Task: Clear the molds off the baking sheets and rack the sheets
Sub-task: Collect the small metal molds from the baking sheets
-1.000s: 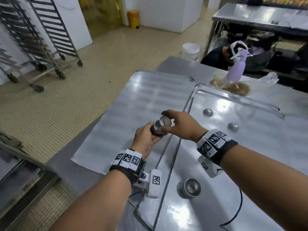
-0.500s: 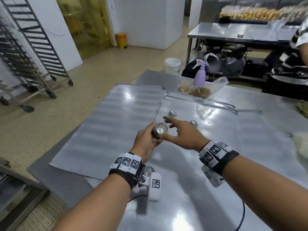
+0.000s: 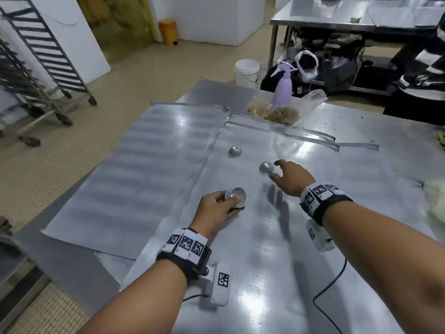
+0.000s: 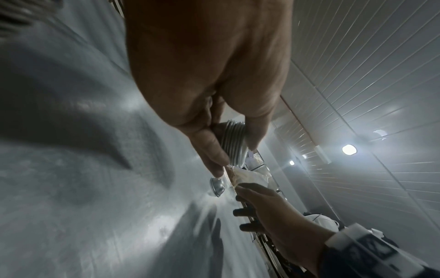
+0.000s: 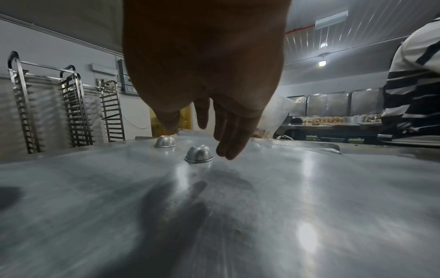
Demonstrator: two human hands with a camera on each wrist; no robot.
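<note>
My left hand (image 3: 218, 208) grips a nested stack of small metal molds (image 3: 235, 196) above the baking sheet (image 3: 265, 249); the stack's ribbed rims (image 4: 234, 143) show between thumb and fingers. Two upturned molds lie on the sheet: a nearer mold (image 3: 266, 167) and a farther mold (image 3: 235, 151). My right hand (image 3: 287, 177) hovers just right of the nearer mold (image 5: 199, 154), fingers (image 5: 228, 143) straight and spread, holding nothing. A second baking sheet (image 3: 144, 169) lies to the left, bare.
A purple spray bottle (image 3: 282, 89) and a plastic bag of crumbs (image 3: 284, 112) sit beyond the sheet's far edge. Wheeled sheet racks (image 3: 36, 68) stand at the far left. A person in a striped shirt (image 3: 423, 75) stands at the far right. A white bucket (image 3: 246, 71) is on the floor.
My right hand has left the stack and reached forward and right to the nearer loose mold. The left hand keeps holding the stack, now lower over the sheet.
</note>
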